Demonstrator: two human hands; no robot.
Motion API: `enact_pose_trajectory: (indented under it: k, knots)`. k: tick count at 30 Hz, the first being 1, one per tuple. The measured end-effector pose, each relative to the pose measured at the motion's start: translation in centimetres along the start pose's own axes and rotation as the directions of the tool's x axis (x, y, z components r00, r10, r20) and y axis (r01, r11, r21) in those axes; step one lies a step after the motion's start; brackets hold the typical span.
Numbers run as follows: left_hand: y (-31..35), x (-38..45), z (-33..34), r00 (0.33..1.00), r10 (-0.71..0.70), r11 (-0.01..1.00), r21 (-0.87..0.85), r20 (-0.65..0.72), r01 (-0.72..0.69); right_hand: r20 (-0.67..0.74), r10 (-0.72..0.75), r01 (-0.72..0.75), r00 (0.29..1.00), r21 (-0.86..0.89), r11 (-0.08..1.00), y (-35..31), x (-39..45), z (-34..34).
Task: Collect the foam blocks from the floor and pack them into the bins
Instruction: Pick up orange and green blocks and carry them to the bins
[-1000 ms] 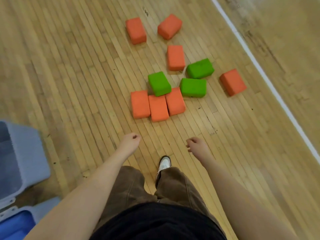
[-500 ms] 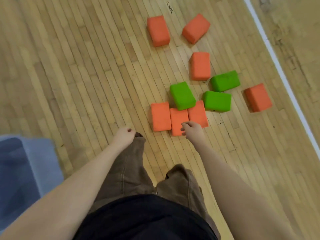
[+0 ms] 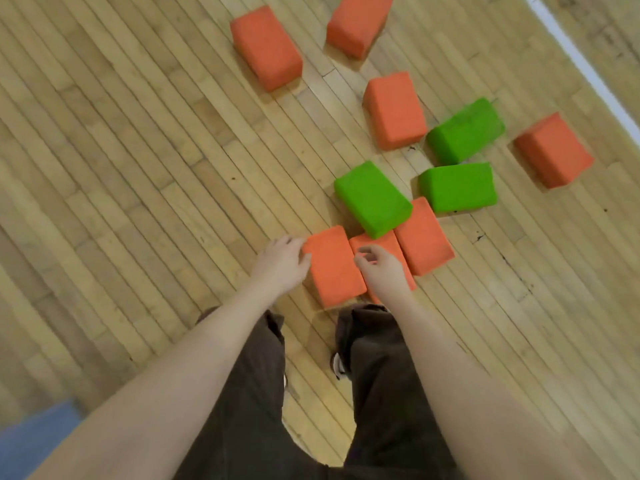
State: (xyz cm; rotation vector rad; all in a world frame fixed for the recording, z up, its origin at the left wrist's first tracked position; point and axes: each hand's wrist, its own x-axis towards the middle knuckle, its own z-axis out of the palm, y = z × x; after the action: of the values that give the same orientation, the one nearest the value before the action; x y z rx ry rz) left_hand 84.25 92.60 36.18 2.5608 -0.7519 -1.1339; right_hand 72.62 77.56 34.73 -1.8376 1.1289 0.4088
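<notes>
Several orange and three green foam blocks lie on the wooden floor. Three orange ones sit side by side in front of me: the left orange block (image 3: pixel 334 271), the middle orange block (image 3: pixel 375 241) and the right orange block (image 3: pixel 424 239). A green block (image 3: pixel 372 199) leans on the far ends of the middle and right ones. My left hand (image 3: pixel 282 263) grips the left block's left edge, thumb on its top. My right hand (image 3: pixel 381 270) hovers over the middle block with fingers half curled, holding nothing.
Two more green blocks (image 3: pixel 457 187) (image 3: pixel 465 131) and four scattered orange blocks (image 3: pixel 394 110) (image 3: pixel 266 46) (image 3: pixel 358 24) (image 3: pixel 552 150) lie farther off. A blue bin (image 3: pixel 31 441) shows at the bottom left. A white floor line (image 3: pixel 585 67) runs along the right.
I have bent closer to the blocks. My left hand moved forward onto the left orange block, and my right hand shifted left over the middle one. Most of the bin slid out of view.
</notes>
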Motion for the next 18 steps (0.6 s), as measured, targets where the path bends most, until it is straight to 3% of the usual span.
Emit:
enact_pose_trajectory:
  k: [5, 9, 13, 18]
  knots:
    - [-3.1, 13.7, 10.1, 0.994, 0.104, 0.985, 0.139, 0.029, -0.107, 0.003, -0.075, 0.074, 0.997, -0.246, 0.966, 9.3, 11.9, 6.9]
    - [-5.0, 21.9, 17.4, 0.985, 0.158, 0.960, 0.223, 0.072, -0.171, -0.120, -0.138, 0.086, 0.983, -0.363, 0.928, 15.8, 18.7, 11.6]
    - [-7.1, 26.6, 22.4, 0.969, 0.213, 0.915, 0.320, 0.129, -0.244, -0.221, -0.118, 0.013, 0.968, -0.429, 0.903, 19.8, 21.7, 15.4]
    - [-8.5, 28.0, 24.8, 0.938, 0.346, 0.811, 0.492, 0.037, -0.318, -0.305, -0.122, -0.020, 0.944, -0.422, 0.906, 21.7, 21.6, 18.2]
